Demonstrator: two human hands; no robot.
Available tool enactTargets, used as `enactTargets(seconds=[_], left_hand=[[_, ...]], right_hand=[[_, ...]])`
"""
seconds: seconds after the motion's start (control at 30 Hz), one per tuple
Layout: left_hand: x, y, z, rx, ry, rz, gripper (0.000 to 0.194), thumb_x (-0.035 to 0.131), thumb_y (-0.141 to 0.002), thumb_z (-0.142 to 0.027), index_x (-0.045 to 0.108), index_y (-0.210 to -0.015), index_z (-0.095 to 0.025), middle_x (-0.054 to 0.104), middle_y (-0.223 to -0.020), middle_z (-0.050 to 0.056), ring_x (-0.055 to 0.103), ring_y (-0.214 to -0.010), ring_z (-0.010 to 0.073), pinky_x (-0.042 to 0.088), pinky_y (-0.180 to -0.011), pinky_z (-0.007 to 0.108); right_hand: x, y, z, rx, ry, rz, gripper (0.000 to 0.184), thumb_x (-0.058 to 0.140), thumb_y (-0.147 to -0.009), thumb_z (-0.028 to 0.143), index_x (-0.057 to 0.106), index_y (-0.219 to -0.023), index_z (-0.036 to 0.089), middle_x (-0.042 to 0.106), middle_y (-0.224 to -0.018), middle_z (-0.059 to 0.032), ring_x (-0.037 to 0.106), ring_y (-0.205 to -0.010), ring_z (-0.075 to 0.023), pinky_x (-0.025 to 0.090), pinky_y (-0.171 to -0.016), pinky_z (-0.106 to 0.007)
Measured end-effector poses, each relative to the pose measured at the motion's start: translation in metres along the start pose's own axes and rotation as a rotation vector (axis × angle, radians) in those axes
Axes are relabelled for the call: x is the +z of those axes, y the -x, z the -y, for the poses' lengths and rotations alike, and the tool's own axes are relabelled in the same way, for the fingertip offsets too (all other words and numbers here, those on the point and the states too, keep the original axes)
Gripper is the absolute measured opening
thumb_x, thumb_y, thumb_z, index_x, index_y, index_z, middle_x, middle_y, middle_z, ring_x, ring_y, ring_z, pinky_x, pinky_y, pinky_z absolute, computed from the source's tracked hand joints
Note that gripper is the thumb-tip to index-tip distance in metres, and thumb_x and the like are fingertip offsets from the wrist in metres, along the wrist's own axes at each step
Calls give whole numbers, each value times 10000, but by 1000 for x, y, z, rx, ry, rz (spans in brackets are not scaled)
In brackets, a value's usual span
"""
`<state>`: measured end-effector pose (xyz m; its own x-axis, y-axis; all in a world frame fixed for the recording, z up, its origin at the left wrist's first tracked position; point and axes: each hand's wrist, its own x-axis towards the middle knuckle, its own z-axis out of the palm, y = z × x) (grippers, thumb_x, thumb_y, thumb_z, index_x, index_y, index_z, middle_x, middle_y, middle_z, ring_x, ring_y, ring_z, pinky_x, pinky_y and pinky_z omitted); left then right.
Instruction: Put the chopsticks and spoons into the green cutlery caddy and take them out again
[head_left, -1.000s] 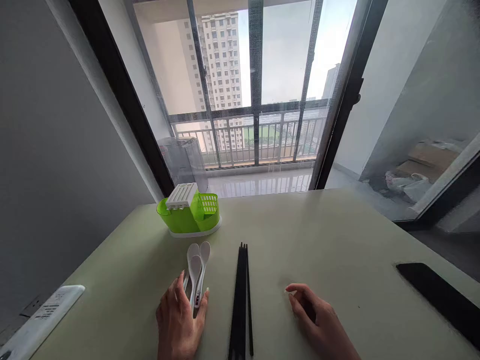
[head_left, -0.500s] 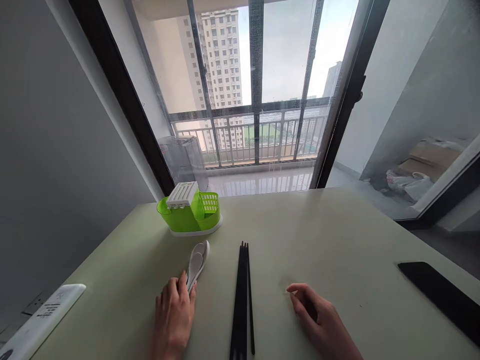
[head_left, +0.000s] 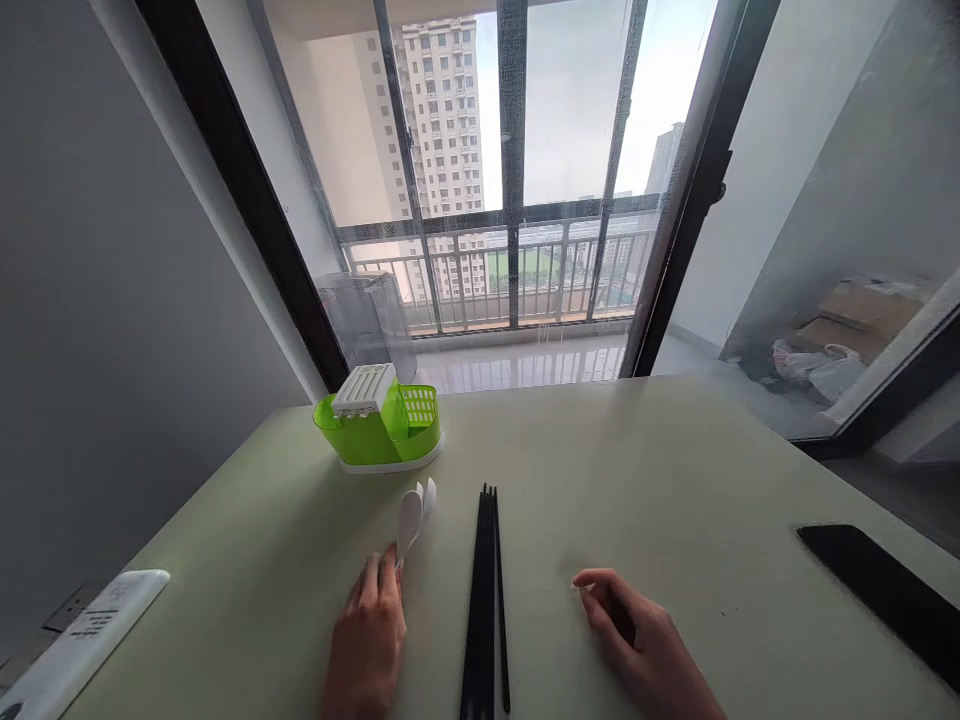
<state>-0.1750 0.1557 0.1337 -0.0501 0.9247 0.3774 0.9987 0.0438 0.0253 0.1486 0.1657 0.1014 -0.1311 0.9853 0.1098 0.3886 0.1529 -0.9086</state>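
Observation:
My left hand (head_left: 369, 632) is closed on the handles of white spoons (head_left: 411, 518), whose bowls point away from me; the handles are mostly hidden by the fingers. To the right of that hand lies a bundle of black chopsticks (head_left: 484, 600), with one chopstick set slightly apart on its right side. My right hand (head_left: 634, 630) rests on the table with thumb and index finger curved and their tips close together. Whether anything small sits between those tips I cannot make out. Beyond the spoons stands a green utensil holder (head_left: 375, 440) with a white slotted top.
The pale green table (head_left: 600, 470) reaches a glass sliding door at the back. A white power strip-like object (head_left: 97, 630) lies at the left edge, and a black flat object (head_left: 885, 590) lies at the right edge. A wall rises on the left.
My left hand has moved slightly right with the spoons, which have turned and now show their bowls more on edge. My right hand and the chopsticks have stayed put.

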Motion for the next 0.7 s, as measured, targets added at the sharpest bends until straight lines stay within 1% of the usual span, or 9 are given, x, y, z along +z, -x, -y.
enactTargets(seconds=[0.1,0.17,0.23,0.3,0.4,0.47,0.53,0.63,0.7], left_hand=[[-6,1,-28,64,166,-99,357,294,-1056,-214,568,-1281,-171,663,-976,76,698,-760,179,560,-607,269],[-11,1,-53,98,268,-109,344,286,-1066,-230,553,-1278,-185,634,-930,50,674,-700,162,557,-598,259],[-13,1,-79,130,326,-65,344,278,-1063,-204,542,-1283,-191,628,-930,42,669,-691,155,554,-589,248],[-10,3,-102,166,335,-13,372,272,-1044,-143,522,-1313,-198,638,-962,48,684,-734,159,557,-605,242],[0,5,-129,224,334,73,439,284,-991,-54,496,-1352,-186,643,-1032,71,695,-818,171,571,-679,251],[7,6,-142,246,337,150,487,294,-947,-7,494,-1360,-168,639,-1058,84,692,-843,178,576,-728,268],[13,7,-151,245,319,213,540,314,-897,29,497,-1372,-153,636,-1069,97,691,-857,190,573,-755,286],[20,7,-160,220,294,271,597,379,-820,47,508,-1379,-118,628,-1083,126,689,-868,218,565,-760,305],[23,8,-164,205,287,280,592,388,-809,44,531,-1362,-112,629,-1066,132,687,-864,223,560,-760,309]], right_hand=[[2,1,-1,14,-15,6,344,498,-970,534,675,-996,239,613,-720,11,575,-620,-148,480,-584,-225],[3,-1,-2,30,-48,-6,351,515,-962,546,675,-1026,241,632,-756,2,581,-628,-149,494,-603,-233],[5,-7,-3,66,-117,-58,405,520,-953,573,657,-1147,245,672,-873,-24,610,-664,-157,515,-614,-244],[5,-18,-4,104,-203,-122,523,517,-941,612,589,-1310,248,690,-1077,-68,664,-773,-183,551,-654,-264],[1,-43,-5,106,-278,-160,656,488,-944,645,476,-1461,241,624,-1344,-109,685,-1029,-225,573,-845,-312],[-1,-59,-5,95,-275,-151,663,430,-967,651,449,-1488,241,603,-1398,-106,652,-1151,-232,534,-962,-334],[-2,-72,-3,91,-238,-128,656,384,-979,659,456,-1481,242,614,-1394,-103,616,-1227,-239,495,-1025,-358],[1,-84,-1,92,-169,-107,630,362,-986,655,500,-1433,232,650,-1341,-111,620,-1224,-252,482,-1033,-392],[4,-89,-1,66,-126,-121,592,358,-994,634,545,-1374,221,678,-1285,-111,642,-1180,-253,496,-1003,-390]])
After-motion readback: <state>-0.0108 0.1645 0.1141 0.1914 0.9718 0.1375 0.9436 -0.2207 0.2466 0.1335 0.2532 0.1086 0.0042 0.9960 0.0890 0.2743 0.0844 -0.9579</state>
